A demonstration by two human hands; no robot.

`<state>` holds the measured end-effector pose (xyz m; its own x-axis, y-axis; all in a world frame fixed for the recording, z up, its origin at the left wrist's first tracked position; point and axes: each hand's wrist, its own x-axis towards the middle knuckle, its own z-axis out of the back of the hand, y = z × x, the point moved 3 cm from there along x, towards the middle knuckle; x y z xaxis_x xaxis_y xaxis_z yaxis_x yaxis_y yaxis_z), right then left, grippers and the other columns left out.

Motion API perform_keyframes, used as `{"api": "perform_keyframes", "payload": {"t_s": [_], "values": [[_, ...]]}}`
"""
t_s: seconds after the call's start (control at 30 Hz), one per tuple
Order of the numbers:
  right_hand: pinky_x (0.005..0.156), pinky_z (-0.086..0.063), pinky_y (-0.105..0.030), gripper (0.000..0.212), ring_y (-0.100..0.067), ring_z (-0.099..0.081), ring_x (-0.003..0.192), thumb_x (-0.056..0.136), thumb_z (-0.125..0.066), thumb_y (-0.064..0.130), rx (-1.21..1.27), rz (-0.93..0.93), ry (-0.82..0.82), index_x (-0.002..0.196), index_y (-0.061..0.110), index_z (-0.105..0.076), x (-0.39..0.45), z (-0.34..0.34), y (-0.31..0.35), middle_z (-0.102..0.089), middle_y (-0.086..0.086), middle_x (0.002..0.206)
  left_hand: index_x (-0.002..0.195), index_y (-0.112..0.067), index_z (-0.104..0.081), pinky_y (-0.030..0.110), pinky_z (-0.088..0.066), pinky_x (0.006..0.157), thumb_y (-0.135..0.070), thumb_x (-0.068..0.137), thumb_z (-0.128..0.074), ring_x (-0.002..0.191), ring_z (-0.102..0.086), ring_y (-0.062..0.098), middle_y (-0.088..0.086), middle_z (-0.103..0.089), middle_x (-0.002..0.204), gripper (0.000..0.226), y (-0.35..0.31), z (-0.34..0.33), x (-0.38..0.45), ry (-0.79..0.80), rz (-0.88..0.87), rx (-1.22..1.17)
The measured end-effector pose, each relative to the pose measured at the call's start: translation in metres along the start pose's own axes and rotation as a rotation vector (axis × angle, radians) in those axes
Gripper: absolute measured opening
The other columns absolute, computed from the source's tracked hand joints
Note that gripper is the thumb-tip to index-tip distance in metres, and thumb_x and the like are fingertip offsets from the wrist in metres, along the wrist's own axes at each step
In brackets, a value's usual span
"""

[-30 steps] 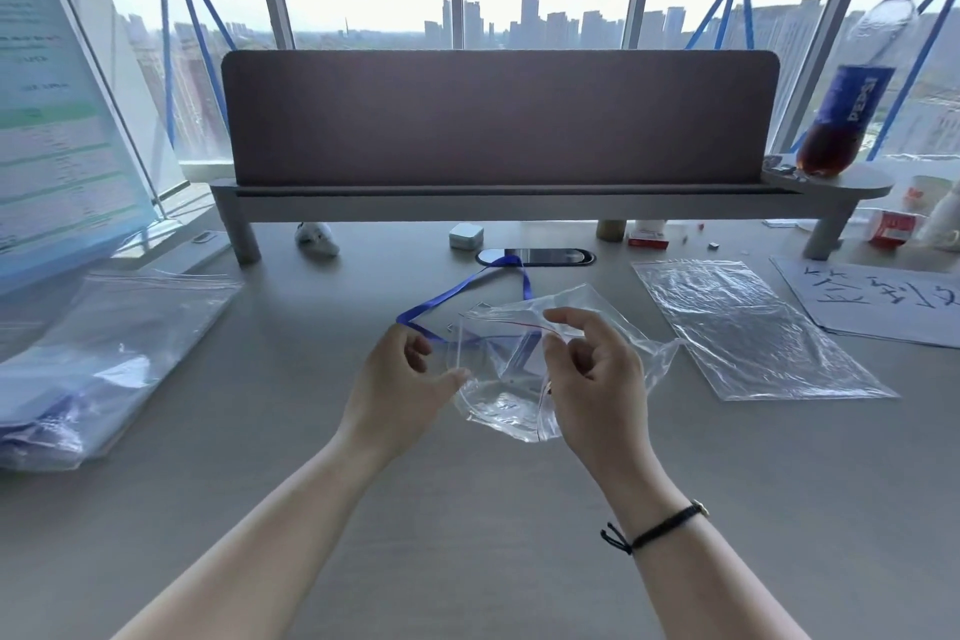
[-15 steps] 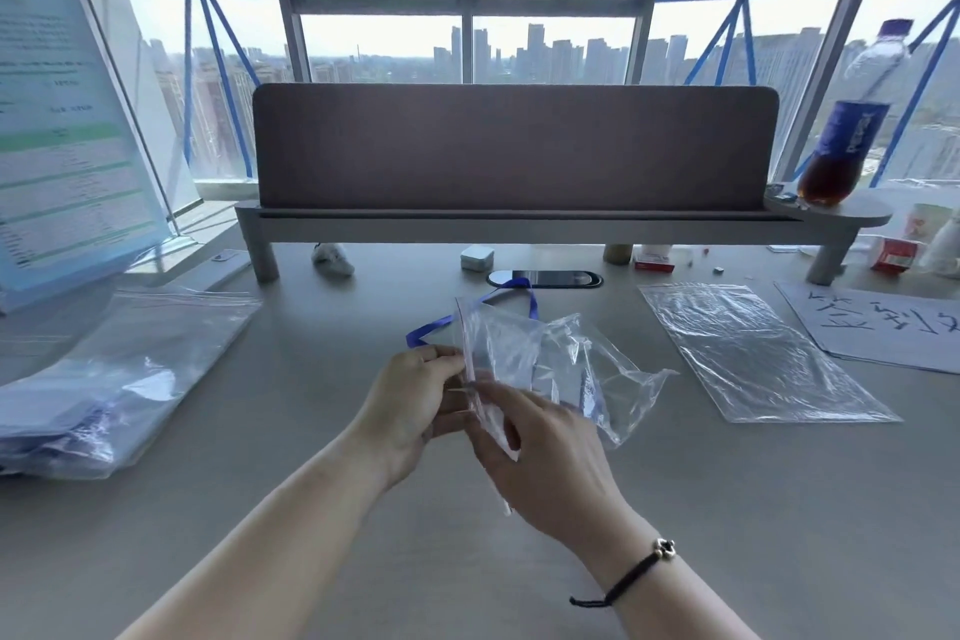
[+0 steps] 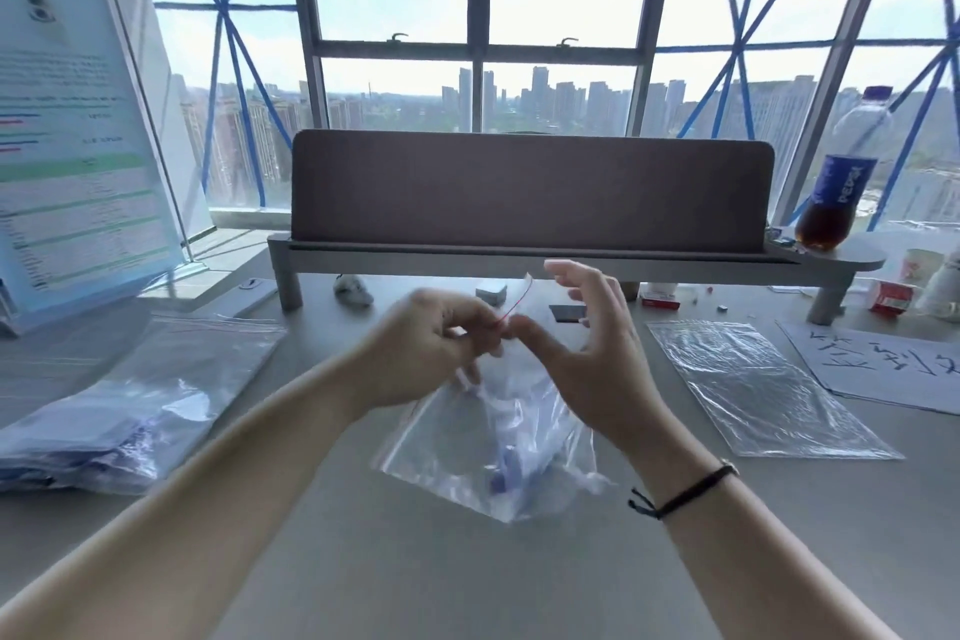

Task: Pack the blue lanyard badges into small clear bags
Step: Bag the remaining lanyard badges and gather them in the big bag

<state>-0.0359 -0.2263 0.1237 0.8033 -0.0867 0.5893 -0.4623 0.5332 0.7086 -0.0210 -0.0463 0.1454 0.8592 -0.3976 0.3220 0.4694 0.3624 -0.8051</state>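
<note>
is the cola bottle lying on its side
No, the cola bottle stands upright on the right end of the shelf.

Both hands raised above table (image 3: 467, 587). Left hand (image 3: 426, 348) pinches the red-striped top edge of a small clear zip bag (image 3: 467, 463); right hand (image 3: 582, 343) meets it at the thumb, other fingers spread. Bag hangs down, blue lanyard badge (image 3: 506, 468) blurred inside. Left: stack of filled bags (image 3: 104, 411). Right: flat empty bags (image 3: 753, 390), handwritten paper (image 3: 883, 364). Pepsi bottle (image 3: 841, 177) stands on shelf (image 3: 519, 257).
</note>
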Motion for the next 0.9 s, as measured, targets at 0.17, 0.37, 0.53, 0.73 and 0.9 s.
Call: {"api": "perform_keyframes", "payload": {"t_s": [0.17, 0.37, 0.53, 0.73, 0.9], "values": [[0.084, -0.049, -0.041, 0.027, -0.021, -0.065, 0.080, 0.079, -0.080, 0.022, 0.504, -0.054, 0.274, 0.089, -0.001, -0.072, 0.032, 0.005, 0.040, -0.074, -0.017, 0.089, 0.088, -0.017, -0.077, 0.030, -0.059, 0.058, -0.010, 0.092, -0.070, 0.057, -0.060, 0.010, -0.005, -0.072, 0.071, 0.011, -0.040, 0.041, 0.010, -0.004, -0.115, 0.132], [0.072, -0.050, -0.036, 0.011, -0.019, -0.061, 0.071, 0.082, -0.079, 0.018, 0.543, -0.098, 0.288, 0.087, 0.008, -0.076, 0.041, -0.012, 0.067, -0.074, -0.008, 0.082, 0.089, -0.010, -0.079, 0.027, -0.060, 0.059, -0.013, 0.089, -0.074, 0.060, -0.068, 0.010, 0.004, -0.076, 0.076, 0.006, -0.056, 0.074, 0.005, -0.071, -0.145, 0.219], [0.066, -0.051, -0.029, 0.014, -0.016, -0.062, 0.068, 0.082, -0.080, 0.016, 0.508, -0.048, 0.260, 0.087, 0.003, -0.076, 0.035, -0.024, 0.080, -0.073, -0.006, 0.076, 0.085, -0.018, -0.077, 0.027, -0.059, 0.060, -0.017, 0.090, -0.073, 0.066, -0.072, 0.014, 0.001, -0.076, 0.077, 0.007, -0.051, 0.090, -0.010, -0.050, -0.126, 0.247], [0.067, -0.051, -0.031, 0.025, -0.018, -0.061, 0.063, 0.078, -0.081, 0.011, 0.611, -0.120, 0.191, 0.078, -0.010, -0.067, 0.034, -0.029, 0.080, -0.068, -0.010, 0.066, 0.083, -0.006, -0.076, 0.029, -0.060, 0.064, -0.009, 0.085, -0.078, 0.065, -0.073, 0.016, 0.005, -0.076, 0.072, 0.003, -0.033, 0.115, -0.031, -0.055, -0.053, 0.234], [0.073, -0.051, -0.036, 0.021, -0.022, -0.063, 0.068, 0.067, -0.083, 0.024, 0.634, -0.165, 0.212, 0.072, 0.006, -0.074, 0.033, -0.027, 0.077, -0.070, -0.012, 0.070, 0.080, -0.008, -0.075, 0.034, -0.062, 0.068, -0.009, 0.084, -0.078, 0.066, -0.074, 0.023, 0.008, -0.076, 0.071, 0.005, -0.014, 0.141, -0.049, -0.081, 0.004, 0.196]]}}
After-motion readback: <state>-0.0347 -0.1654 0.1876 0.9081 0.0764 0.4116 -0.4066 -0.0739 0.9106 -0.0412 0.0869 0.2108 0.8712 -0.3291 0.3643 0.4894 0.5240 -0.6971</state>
